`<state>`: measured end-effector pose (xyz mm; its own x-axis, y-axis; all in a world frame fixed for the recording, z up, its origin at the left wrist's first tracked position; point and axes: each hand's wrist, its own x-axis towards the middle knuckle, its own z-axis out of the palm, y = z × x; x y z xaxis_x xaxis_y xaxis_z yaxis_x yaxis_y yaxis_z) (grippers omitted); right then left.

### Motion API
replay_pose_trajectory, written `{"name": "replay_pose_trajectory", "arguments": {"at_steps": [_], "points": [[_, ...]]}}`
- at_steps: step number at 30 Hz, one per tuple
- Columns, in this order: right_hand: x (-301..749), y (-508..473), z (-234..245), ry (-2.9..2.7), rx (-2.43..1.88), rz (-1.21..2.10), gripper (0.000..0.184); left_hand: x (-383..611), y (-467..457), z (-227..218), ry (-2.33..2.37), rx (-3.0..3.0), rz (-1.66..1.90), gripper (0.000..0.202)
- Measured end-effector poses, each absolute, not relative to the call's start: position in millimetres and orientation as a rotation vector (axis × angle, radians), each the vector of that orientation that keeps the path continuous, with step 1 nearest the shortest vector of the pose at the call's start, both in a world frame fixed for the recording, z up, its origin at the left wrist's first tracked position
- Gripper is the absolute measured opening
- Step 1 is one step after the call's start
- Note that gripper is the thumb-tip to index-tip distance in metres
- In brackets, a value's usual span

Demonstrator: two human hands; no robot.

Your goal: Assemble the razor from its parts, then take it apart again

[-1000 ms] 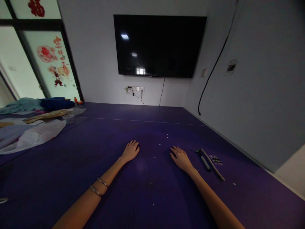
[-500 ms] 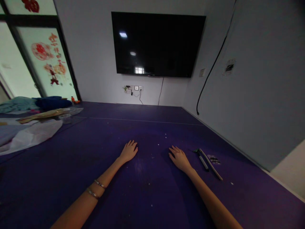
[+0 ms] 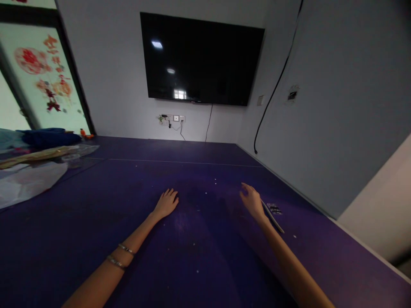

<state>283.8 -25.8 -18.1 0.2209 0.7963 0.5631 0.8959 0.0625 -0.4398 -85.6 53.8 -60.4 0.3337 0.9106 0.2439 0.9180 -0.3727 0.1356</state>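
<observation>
My left hand (image 3: 166, 203) lies palm down on the purple tabletop (image 3: 192, 226), fingers spread, holding nothing. Two bracelets (image 3: 121, 255) circle that forearm. Raised a little over the surface on the right, my right hand (image 3: 252, 201) has its fingers apart and slightly bent, with nothing seen in them. Just beside it lies a thin, pale, curved strip (image 3: 272, 217), partly covered by the hand and wrist. To the right of the strip rests a small clear packet with dark pieces (image 3: 274, 208). The grey-handled tool seen earlier is hidden behind my right hand.
White plastic sheeting (image 3: 35, 182) and folded blue cloth (image 3: 51, 137) lie at the left, near a small orange object (image 3: 85, 134). A black cable (image 3: 272, 92) hangs down the right wall. A television (image 3: 201, 60) is mounted on the back wall above sockets (image 3: 176, 118).
My right hand has lifted off the tabletop and moved right, over the grey-handled tool. My left hand stays flat in place. The view has turned slightly right.
</observation>
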Motion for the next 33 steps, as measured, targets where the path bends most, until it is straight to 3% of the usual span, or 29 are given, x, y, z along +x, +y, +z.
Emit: {"name": "replay_pose_trajectory", "arguments": {"at_steps": [8,18,33], "points": [[359.2,-70.9,-12.6,-1.396,-2.005,0.068,0.033,-87.1,58.8,-64.4,-1.733,-2.531,-0.420,0.050],[350.1,-82.2,-26.8,-1.465,-2.235,0.068,0.021,-88.1,61.6,-66.0,-1.711,-2.541,-0.425,0.051],[341.4,-82.7,-27.6,-1.589,-2.389,0.045,0.024,-88.2,61.0,-65.4,-1.728,-2.545,-0.429,0.050]]}}
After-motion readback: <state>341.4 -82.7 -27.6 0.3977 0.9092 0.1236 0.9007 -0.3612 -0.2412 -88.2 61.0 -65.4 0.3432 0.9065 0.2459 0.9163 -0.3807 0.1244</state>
